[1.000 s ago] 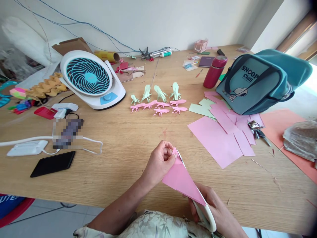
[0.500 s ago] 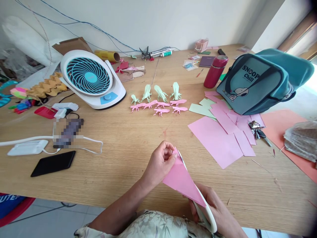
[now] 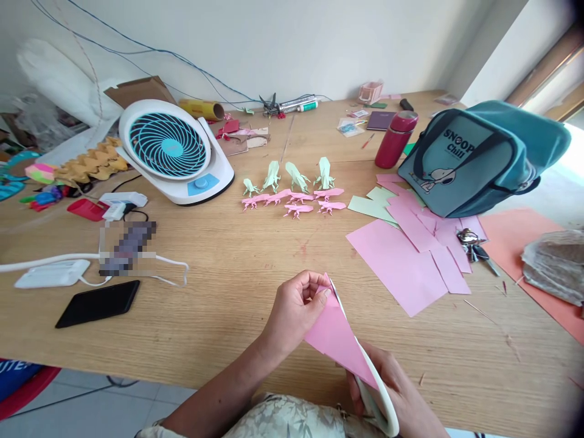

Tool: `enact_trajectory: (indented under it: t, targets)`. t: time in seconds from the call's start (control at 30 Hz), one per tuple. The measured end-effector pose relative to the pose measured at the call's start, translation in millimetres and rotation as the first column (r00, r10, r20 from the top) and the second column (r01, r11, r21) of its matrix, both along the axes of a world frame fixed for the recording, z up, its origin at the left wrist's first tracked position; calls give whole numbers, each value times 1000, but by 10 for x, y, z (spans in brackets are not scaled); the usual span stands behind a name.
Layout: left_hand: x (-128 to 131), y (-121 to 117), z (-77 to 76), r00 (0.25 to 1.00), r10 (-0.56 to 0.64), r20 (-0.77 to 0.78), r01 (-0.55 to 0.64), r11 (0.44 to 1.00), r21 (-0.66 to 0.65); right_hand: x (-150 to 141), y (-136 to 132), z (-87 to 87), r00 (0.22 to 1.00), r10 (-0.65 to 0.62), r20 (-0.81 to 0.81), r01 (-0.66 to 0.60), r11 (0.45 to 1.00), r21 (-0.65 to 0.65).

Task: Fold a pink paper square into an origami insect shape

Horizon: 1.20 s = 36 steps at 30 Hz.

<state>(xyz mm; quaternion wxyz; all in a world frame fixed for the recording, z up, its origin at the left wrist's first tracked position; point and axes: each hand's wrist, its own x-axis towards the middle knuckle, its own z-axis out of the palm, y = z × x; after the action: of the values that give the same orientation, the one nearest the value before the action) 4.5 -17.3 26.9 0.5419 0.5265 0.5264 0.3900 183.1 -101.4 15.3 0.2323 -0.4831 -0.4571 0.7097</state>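
Note:
My left hand (image 3: pixel 296 310) pinches the upper end of a folded pink paper (image 3: pixel 340 340) between thumb and fingers. My right hand (image 3: pixel 387 380) grips white-handled scissors (image 3: pixel 385 401) at the lower right. Their blade runs up along the paper's right edge, its tip close to my left fingertips. Part of the scissors is hidden behind the paper. Farther back stand several folded light-green paper figures (image 3: pixel 297 176) with legs, and in front of them several pink ones (image 3: pixel 298 210).
Pink sheets (image 3: pixel 396 264) and green strips (image 3: pixel 369 207) lie right of centre, by keys (image 3: pixel 472 240). Behind them stand a red flask (image 3: pixel 396 140) and a teal bag (image 3: pixel 479 161). A white fan (image 3: pixel 219 182), a black phone (image 3: pixel 97 303) and a white power strip (image 3: pixel 52 274) occupy the left.
The view has tilted slightly, so the whole scene sits a little lower. Both hands keep their hold on the pink paper and the scissors, with little other visible movement.

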Motion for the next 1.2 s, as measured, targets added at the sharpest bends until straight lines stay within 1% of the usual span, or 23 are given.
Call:
enact_trajectory:
  t: [0.1,0.23,0.37,0.5,0.67,0.9,1.0,1.07,1.2]
  targets:
    - [15,6,-1,999,23,-30,-22,999,35,-5,0,-19,1000,22,-6,-22,1000,22]
    - [25,4,0,996,59,-60,-55,996,63,-10,-15,-47,1000,-4,18,5,1000,-30]
    - [34,-3,-9,995,77,-64,-73,995,73,-14,-32,-49,1000,-17,21,17,999,-32]
    - [29,-1,-28,995,73,-72,-69,996,64,-6,-29,-32,999,-51,4,51,998,-30]
    - [13,5,-44,993,62,-97,-56,997,59,14,-15,-53,999,-6,-52,4,1000,-26]
    - [27,15,-20,992,67,-111,-60,996,61,30,-40,-97,999,-31,-34,30,999,-27]
    - [25,17,9,993,59,-102,-54,997,53,49,-44,-136,999,0,-40,-1,1000,-14]
    - [16,20,29,996,50,-68,-47,998,50,58,-38,-153,999,16,-50,-16,1000,0]
    - [-11,31,37,999,31,-8,-31,998,53,47,-19,-141,998,17,-66,-17,1000,7]
